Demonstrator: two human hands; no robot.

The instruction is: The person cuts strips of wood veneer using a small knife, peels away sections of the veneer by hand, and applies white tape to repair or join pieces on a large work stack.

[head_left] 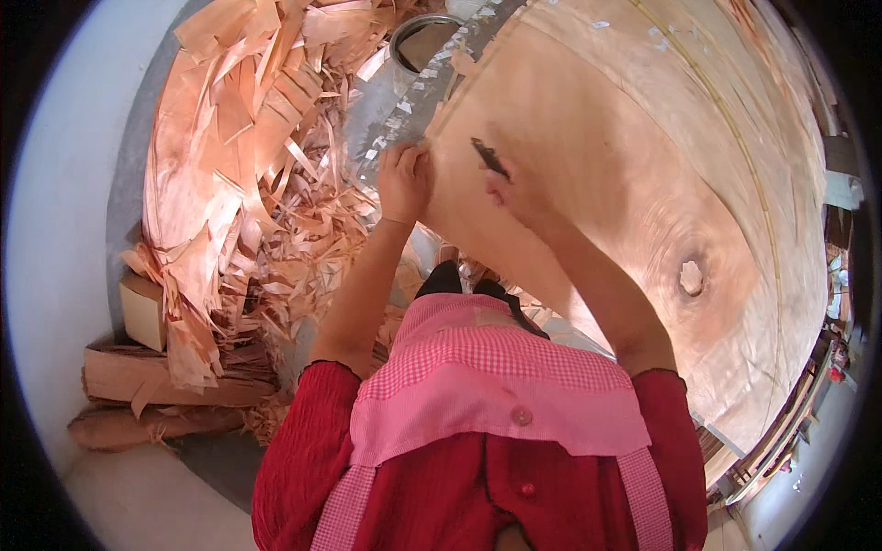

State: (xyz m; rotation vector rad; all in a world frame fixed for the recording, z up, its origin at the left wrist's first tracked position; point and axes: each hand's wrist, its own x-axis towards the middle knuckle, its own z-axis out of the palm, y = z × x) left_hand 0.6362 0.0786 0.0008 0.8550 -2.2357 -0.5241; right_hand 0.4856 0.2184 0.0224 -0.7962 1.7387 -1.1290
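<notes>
A large sheet of pale wood veneer [570, 119] lies in front of me and to my right, with a ragged hole ringed by dark grain in its right part. At the sheet's left edge, my left hand [402, 182] is closed, its curled fingers gripping the border. My right hand [511, 191] is over the sheet, closed around a dark, flat knife [490, 158] whose blade points away and to the left. Its handle is hidden in my fingers, and the hand is slightly blurred.
Torn veneer scraps [230, 147] are heaped on the left. A round metal container [418, 44] stands behind my left hand, beside a grey strip [400, 119] dotted with pale flakes. Veneer bundles [175, 375] lie at the lower left. A thin yellowish strip [726, 87] crosses the sheet.
</notes>
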